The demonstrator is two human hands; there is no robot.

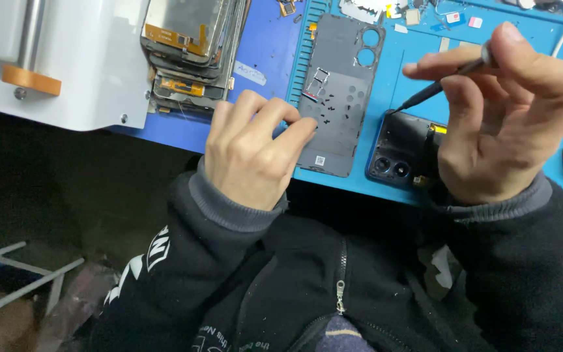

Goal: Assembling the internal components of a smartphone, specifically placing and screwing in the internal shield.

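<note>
Grey back cover lies on blue mat, tiny screws on it. Left hand pinches fingertips together there, likely picking one. Right hand grips screwdriver, tip at phone edge. Screw-fitting stage probably; steady aim needed.

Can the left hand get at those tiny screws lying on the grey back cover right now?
Probably yes. The left hand rests at the grey back cover's edge, its fingertips beside the tiny screws, with nothing lying between them.
</note>
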